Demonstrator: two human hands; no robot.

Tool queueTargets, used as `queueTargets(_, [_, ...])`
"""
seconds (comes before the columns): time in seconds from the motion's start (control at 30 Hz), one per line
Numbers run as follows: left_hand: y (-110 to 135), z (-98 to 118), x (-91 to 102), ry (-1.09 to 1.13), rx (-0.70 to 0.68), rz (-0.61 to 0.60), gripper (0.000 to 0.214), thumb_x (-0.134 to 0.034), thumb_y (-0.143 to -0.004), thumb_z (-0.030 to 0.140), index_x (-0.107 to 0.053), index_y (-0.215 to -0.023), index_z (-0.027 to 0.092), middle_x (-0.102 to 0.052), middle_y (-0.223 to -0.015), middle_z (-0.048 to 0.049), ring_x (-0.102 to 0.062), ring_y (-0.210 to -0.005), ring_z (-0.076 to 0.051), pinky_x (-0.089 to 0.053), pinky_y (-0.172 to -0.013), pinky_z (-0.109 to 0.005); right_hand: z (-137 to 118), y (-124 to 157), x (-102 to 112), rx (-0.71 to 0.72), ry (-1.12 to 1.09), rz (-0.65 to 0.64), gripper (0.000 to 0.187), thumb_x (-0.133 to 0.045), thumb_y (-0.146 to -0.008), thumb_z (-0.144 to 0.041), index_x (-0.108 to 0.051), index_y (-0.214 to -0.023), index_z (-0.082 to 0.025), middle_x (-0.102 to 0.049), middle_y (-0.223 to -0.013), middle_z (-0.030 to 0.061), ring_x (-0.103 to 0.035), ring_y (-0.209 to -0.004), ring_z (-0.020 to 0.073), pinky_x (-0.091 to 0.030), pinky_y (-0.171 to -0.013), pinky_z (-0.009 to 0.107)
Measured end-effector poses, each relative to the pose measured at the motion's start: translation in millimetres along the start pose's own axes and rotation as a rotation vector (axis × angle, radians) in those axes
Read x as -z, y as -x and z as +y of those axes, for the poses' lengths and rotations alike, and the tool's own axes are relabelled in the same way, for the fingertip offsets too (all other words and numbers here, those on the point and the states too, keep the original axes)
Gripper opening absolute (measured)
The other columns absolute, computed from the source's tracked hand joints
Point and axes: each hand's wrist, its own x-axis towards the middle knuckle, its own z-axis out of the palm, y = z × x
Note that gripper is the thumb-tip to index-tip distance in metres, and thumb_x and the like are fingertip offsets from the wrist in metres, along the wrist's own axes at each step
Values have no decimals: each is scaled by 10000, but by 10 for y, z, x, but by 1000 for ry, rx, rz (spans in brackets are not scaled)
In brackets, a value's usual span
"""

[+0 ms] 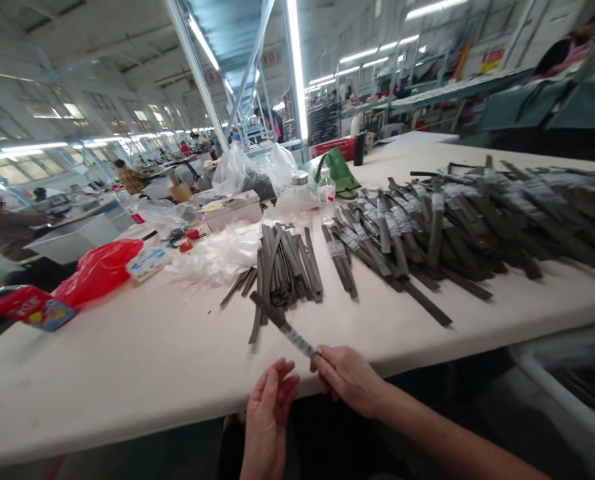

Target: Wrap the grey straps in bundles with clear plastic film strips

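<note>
My right hand (347,380) is closed on the near end of a dark flat strap (282,323) with a pale label wrapped round it; the strap points up and left over the table's front edge. My left hand (270,407) hovers just left of it, fingers loosely extended and apart, holding nothing. Beyond them lies a small pile of plain dark straps (285,263). A much larger heap of labelled straps (452,220) covers the right half of the pale table (127,360).
A red plastic bag (97,270), clear plastic wrappers (222,253), a white box (232,210), small bottles (326,187) and a green bag (340,170) sit at the table's left and back. A white bin (567,380) stands at lower right. Other workers sit at far benches.
</note>
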Motion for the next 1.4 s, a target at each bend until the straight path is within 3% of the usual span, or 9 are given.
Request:
queueTargets(0.2, [44,-84,364,8,82,78,444,-853,-579,380,-716,-936,156,-727,-987,-112,-689,-774,-173,-542,-691,-237,-13,-352,1403,-81,237,500,308,-428,-926,-310,-630,-741,-169,-654,-605,69,-601,-497,167,-458,-518,287])
queueTargets(0.3, [156,-72,461,20,62,88,375,-822,-634,378,-716,-917,156,-727,-977,-108,-685,-781,-163,-534,-696,-230,-87,-419,1912,-67,329,792,302,-414,-938,-366,-622,-1066,-188,-654,-1024,189,-622,-961,320,-460,-808,472])
queueTargets(0.37, [212,-72,499,25,32,92,342,-791,-679,379,-713,-926,155,-725,-974,-107,-681,-792,-158,-528,-708,-228,-87,-450,1992,37,438,983,400,-396,-945,-449,-552,-1251,-246,-607,-1175,181,-563,-1101,369,-400,-926,550])
queueTargets(0.43, [240,-95,529,24,10,106,322,-770,-709,370,-708,-940,155,-724,-971,-103,-677,-792,-150,-518,-717,-223,-42,-502,1850,166,505,987,476,-347,-952,-496,-459,-1369,-294,-551,-1292,150,-496,-1203,389,-353,-1005,577])
queueTargets(0.6, [277,-71,580,-80,-50,104,282,-693,-782,377,-697,-960,158,-717,-990,-99,-672,-802,-151,-508,-724,-235,119,-740,932,436,626,612,558,-302,-962,-454,-260,-1486,-265,-398,-1455,129,-383,-1316,378,-342,-1050,582])
queueTargets(0.77, [163,478,781,-710,-569,141,265,-550,-878,376,-703,-985,188,-710,-1003,-83,-641,-954,-204,-478,-909,-354,287,-963,231,561,656,507,525,-373,-950,-448,-387,-1405,-186,-424,-1435,154,-427,-1288,339,-350,-1053,530])
queueTargets(0.93, [-323,1110,1112,-1441,-1026,293,397,-507,-894,428,-617,-1195,193,-576,-1307,-120,-450,-1267,-270,-328,-1076,-464,446,-1053,160,556,664,482,469,-357,-956,-438,-491,-1305,-154,-475,-1385,167,-459,-1256,320,-368,-1037,503])
queueTargets(1.13, [-803,1255,1185,-1908,-857,406,487,-442,-894,526,-589,-1236,212,-490,-1405,-113,-326,-1350,-322,-237,-1092,-555,499,-1053,209,503,667,514,447,-345,-962,-437,-528,-1260,-157,-508,-1350,166,-491,-1223,316,-407,-1003,487])
queueTargets(1.4, [-937,1249,1353,-1868,-867,424,529,-396,-904,541,-537,-1294,212,-496,-1402,-122,-365,-1333,-301,-243,-1089,-517,548,-1075,209,451,605,473,437,-364,-953,-444,-555,-1237,-172,-499,-1363,149,-490,-1227,309,-397,-1020,505])
